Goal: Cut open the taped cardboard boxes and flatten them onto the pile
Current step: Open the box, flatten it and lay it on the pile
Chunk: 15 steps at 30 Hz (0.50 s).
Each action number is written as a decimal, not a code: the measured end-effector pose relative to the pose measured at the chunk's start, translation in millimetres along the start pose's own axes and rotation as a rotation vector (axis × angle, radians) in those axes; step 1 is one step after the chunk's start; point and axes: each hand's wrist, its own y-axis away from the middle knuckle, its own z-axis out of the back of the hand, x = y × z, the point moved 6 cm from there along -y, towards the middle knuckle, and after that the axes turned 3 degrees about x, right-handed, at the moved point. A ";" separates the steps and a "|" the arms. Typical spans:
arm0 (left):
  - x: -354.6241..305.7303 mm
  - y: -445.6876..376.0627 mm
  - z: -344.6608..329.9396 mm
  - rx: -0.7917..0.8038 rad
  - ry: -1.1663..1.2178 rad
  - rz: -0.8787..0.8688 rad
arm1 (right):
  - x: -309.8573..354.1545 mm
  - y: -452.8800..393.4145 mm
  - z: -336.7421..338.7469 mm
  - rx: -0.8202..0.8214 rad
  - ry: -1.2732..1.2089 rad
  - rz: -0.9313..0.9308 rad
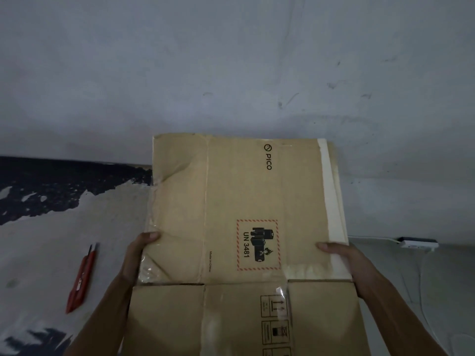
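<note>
Scissors with red handles (pixel 79 281) are lying on the floor at left. Left hand (pixel 135 255) and right hand (pixel 344 263) are each gripping a side edge of the flattened tan cardboard box (pixel 239 201), held upright; lowering it level should be keeping the pile square.

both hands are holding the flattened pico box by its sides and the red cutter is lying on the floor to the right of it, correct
Not quite. The head view shows the red cutter lying left of the box, not right. The rest holds: the left hand and right hand grip its sides.
</note>
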 end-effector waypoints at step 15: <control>-107.6 26.9 10.1 0.178 0.106 -0.195 | 84.3 20.3 -72.9 -0.024 0.043 0.333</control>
